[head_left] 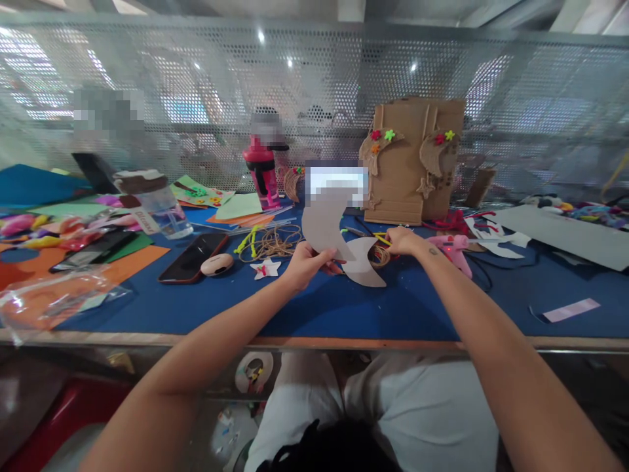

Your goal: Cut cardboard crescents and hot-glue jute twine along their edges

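My left hand is closed on a grey crescent-shaped cardboard cutout, held upright above the table. A smaller crescent piece juts out to the right from the same grip; I cannot tell whether the two are joined. Farther right, my right hand reaches over the table with its fingers closed around a thin tool with a yellow end; its kind is unclear. Just below those fingers lies a coil of brown twine, partly hidden by the smaller crescent.
A pink glue gun lies right of my right hand. Left are loose twine, a white star, a phone and a clear bottle. Behind stand a pink bottle and a cardboard panel with twine-covered moons.
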The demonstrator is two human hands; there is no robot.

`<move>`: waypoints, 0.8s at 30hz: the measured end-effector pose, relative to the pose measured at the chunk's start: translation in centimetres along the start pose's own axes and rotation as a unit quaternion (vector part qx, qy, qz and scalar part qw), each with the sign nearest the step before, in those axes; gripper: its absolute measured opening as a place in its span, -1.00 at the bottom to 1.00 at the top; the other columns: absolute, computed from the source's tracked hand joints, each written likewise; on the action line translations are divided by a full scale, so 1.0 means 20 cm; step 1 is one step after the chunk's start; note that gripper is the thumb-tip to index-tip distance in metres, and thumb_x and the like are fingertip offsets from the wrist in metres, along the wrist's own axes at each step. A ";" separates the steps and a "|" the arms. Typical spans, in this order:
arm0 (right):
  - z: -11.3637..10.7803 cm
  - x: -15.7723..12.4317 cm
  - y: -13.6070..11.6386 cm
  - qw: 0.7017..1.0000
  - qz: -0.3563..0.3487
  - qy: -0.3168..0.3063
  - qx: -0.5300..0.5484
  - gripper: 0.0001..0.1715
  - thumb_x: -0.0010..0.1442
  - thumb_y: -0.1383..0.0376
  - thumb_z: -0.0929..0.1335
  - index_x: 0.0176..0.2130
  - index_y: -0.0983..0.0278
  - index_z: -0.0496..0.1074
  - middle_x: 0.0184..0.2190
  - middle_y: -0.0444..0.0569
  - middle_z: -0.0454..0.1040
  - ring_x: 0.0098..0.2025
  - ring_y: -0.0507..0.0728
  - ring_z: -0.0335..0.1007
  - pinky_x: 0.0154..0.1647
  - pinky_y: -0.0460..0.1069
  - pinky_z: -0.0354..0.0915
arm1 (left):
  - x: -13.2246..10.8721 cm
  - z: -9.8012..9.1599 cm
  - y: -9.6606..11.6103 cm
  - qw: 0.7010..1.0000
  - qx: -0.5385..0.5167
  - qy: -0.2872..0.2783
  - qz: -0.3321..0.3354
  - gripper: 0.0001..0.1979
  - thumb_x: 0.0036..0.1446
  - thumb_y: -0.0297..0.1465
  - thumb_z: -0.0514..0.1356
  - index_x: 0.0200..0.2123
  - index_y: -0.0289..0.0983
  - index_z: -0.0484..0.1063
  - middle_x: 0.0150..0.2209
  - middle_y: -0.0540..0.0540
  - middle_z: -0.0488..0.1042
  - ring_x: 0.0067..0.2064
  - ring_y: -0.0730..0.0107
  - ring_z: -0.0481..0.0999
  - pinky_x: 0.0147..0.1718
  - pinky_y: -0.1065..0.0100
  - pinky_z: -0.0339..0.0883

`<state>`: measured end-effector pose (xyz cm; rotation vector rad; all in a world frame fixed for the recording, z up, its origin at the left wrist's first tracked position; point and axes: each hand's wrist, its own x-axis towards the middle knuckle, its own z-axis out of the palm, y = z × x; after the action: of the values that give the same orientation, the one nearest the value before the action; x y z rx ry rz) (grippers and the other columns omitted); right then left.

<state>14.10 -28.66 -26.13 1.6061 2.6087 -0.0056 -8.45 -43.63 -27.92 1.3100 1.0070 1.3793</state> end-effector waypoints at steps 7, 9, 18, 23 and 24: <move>-0.20 -0.19 0.06 0.979 0.061 0.183 0.059 -0.73 -0.12 0.31 0.48 -0.38 0.42 0.44 -0.25 0.27 0.42 -0.05 0.42 0.31 -0.08 0.25 0.22 | 0.02 -0.02 0.03 0.998 -0.016 0.045 0.034 -0.69 -0.24 -0.30 0.39 -0.45 -0.43 0.50 -0.51 -0.18 0.55 -0.56 0.40 0.51 -0.61 0.49 0.36; -0.26 -0.27 0.12 0.967 0.067 0.219 0.114 -0.74 -0.23 0.32 0.48 -0.49 0.39 0.40 -0.36 0.24 0.41 -0.10 0.47 0.31 -0.14 0.27 0.20 | 0.04 -0.02 0.07 0.997 -0.028 0.062 0.047 -0.70 -0.22 -0.32 0.38 -0.44 -0.42 0.49 -0.53 -0.15 0.54 -0.55 0.41 0.52 -0.60 0.52 0.35; -0.01 -0.29 -0.16 0.826 -0.163 0.176 0.510 -0.42 0.09 -0.13 0.16 -0.18 0.28 0.30 -0.50 -0.16 0.16 -0.53 -0.02 0.11 -0.52 -0.07 0.16 | 0.13 0.10 0.20 0.988 -0.063 0.080 0.114 -0.78 -0.03 -0.32 0.21 -0.35 -0.37 0.42 -0.43 -0.19 0.56 -0.38 0.33 0.59 -0.41 0.45 0.47; 0.11 -0.32 -0.30 0.763 -0.262 0.055 0.589 -0.24 0.09 -0.26 0.08 -0.18 0.29 0.34 -0.50 -0.18 0.05 -0.59 -0.05 -0.02 -0.61 -0.08 0.03 | 0.10 0.09 0.17 0.983 -0.051 0.100 0.145 -0.80 -0.02 -0.30 0.20 -0.38 -0.33 0.40 -0.44 -0.15 0.55 -0.44 0.37 0.57 -0.42 0.43 0.47; 0.12 -0.34 -0.30 0.757 -0.274 0.032 0.593 -0.23 0.07 -0.28 0.11 -0.17 0.29 0.35 -0.49 -0.17 0.07 -0.58 -0.05 -0.02 -0.61 -0.08 0.03 | 0.09 0.08 0.18 0.982 -0.047 0.107 0.151 -0.81 -0.01 -0.30 0.20 -0.39 -0.33 0.40 -0.45 -0.15 0.55 -0.44 0.37 0.56 -0.42 0.42 0.48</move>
<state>11.92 -37.59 -28.20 0.7395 3.1206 -1.9808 -7.06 -42.76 -23.98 1.3027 0.8957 1.8075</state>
